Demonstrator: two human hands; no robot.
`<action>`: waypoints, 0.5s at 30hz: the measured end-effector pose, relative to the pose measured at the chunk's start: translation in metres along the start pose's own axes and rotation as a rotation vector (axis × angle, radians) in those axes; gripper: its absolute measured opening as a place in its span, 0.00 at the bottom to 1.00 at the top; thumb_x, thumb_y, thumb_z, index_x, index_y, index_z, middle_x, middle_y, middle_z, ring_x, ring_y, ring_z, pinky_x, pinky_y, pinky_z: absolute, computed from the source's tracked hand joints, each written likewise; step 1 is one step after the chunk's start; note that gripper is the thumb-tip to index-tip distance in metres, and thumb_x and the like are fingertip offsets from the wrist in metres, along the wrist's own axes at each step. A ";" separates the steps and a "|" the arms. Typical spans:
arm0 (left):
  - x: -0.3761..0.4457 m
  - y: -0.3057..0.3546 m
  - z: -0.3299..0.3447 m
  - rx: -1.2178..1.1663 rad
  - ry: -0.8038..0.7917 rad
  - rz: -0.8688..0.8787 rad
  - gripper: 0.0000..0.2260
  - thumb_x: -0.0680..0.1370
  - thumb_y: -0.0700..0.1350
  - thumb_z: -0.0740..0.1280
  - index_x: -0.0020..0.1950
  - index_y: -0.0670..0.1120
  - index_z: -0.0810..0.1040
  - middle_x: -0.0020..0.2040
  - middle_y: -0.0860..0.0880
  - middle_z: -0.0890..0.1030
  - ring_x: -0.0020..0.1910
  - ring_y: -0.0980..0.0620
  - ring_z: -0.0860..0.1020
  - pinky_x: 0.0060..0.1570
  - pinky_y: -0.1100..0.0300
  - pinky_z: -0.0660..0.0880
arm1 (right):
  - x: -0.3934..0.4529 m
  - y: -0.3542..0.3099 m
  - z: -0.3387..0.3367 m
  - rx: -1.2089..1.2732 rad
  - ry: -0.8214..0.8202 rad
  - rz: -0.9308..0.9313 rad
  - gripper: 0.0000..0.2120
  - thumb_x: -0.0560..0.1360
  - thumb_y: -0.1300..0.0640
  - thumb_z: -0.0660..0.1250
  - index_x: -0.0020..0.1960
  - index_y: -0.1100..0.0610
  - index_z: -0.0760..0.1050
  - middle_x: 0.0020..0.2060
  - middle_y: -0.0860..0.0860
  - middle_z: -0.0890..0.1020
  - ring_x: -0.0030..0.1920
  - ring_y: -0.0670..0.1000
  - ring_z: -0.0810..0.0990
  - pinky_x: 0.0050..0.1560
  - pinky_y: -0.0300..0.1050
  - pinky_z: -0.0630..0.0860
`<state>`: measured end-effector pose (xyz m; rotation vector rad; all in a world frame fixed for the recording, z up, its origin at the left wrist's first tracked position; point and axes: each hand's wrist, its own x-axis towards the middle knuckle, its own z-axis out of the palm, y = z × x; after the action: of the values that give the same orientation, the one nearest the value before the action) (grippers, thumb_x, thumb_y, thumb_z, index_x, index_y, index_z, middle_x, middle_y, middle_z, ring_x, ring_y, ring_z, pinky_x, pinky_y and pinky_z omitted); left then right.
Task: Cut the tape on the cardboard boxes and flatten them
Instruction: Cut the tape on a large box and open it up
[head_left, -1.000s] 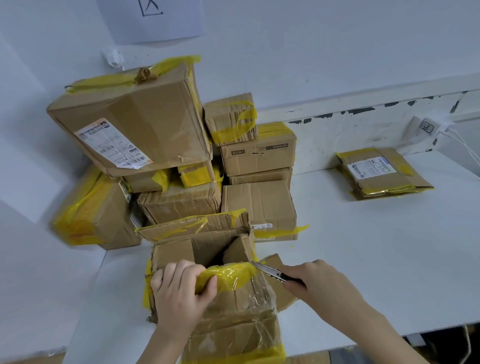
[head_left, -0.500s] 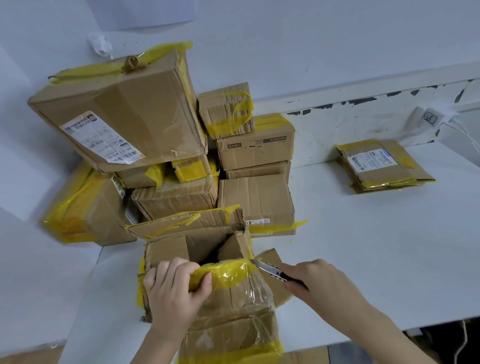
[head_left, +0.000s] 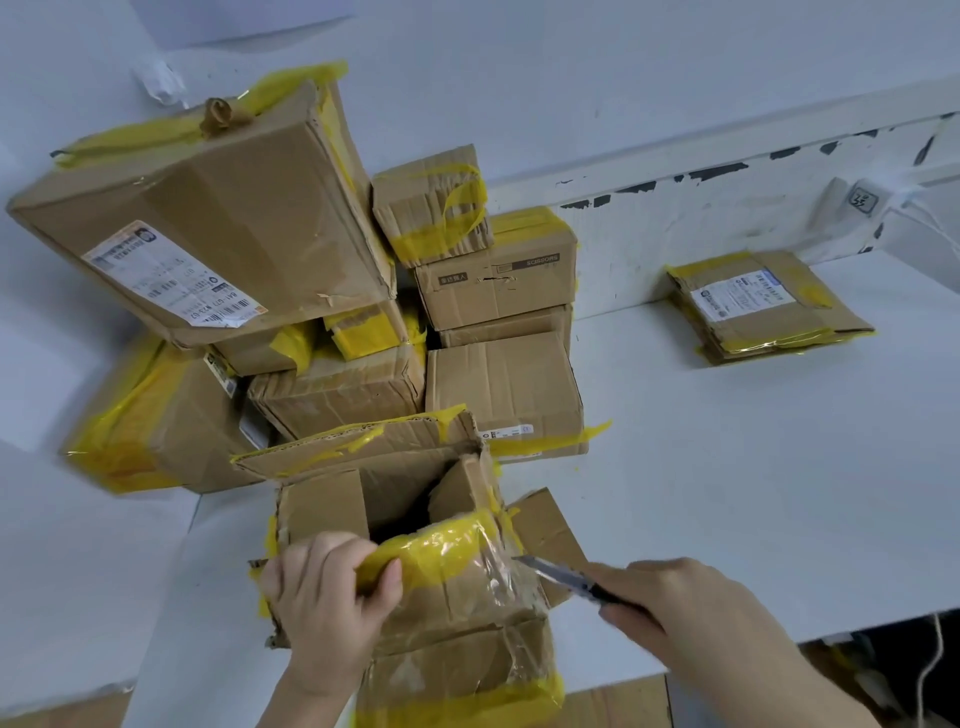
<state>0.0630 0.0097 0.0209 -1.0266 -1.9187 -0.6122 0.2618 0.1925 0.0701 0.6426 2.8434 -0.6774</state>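
A: What am I seeing at six o'clock on the worktop (head_left: 727, 493)?

B: I am watching the open box (head_left: 415, 545), standing at the near edge of the worktop with its top flaps raised and its inside dark. The left hand (head_left: 324, 608) is gripping the box's near rim, fingers curled over the edge and thumb pressing on the band of yellow tape (head_left: 441, 551) wrapped there.

A: And at four o'clock?

B: I am seeing the right hand (head_left: 675, 613) clamping its fingers round the dark handle of a utility knife (head_left: 558, 577). The blade is pointing toward nine o'clock, its tip meeting the box's right corner, where clear film and yellow tape are overlapping.

A: What is lying toward twelve o'clock?

B: I am noting a pile of sealed boxes (head_left: 498, 291) standing against the wall, just behind the open one. A large box (head_left: 234, 218) bearing a white shipping label is leaning tilted on top of the pile at eleven o'clock.

A: And at two o'clock?

B: A stack of flattened boxes (head_left: 769, 306) is lying on the worktop, well apart from the pile, with a label facing up.
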 end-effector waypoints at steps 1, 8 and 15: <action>-0.001 0.000 -0.001 -0.011 0.012 0.003 0.16 0.81 0.56 0.53 0.42 0.45 0.67 0.30 0.40 0.77 0.38 0.46 0.67 0.44 0.56 0.61 | 0.000 0.002 -0.006 0.010 0.050 0.007 0.13 0.80 0.45 0.52 0.65 0.39 0.64 0.41 0.44 0.73 0.46 0.49 0.74 0.36 0.39 0.67; -0.001 -0.003 0.000 0.003 0.025 0.016 0.19 0.82 0.56 0.51 0.43 0.43 0.67 0.31 0.38 0.77 0.38 0.44 0.65 0.51 0.57 0.54 | 0.035 -0.005 -0.001 0.106 0.220 0.024 0.11 0.81 0.48 0.52 0.61 0.43 0.68 0.39 0.47 0.77 0.41 0.52 0.76 0.32 0.43 0.66; 0.001 -0.001 0.001 0.007 0.061 0.025 0.19 0.82 0.57 0.51 0.43 0.43 0.67 0.41 0.47 0.72 0.38 0.45 0.66 0.50 0.57 0.56 | 0.075 0.057 0.080 0.122 0.200 0.407 0.22 0.82 0.55 0.53 0.75 0.51 0.55 0.43 0.49 0.69 0.42 0.51 0.72 0.38 0.40 0.67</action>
<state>0.0614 0.0099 0.0213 -1.0151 -1.8514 -0.6157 0.2228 0.2297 -0.0418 1.3300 2.7201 -0.7509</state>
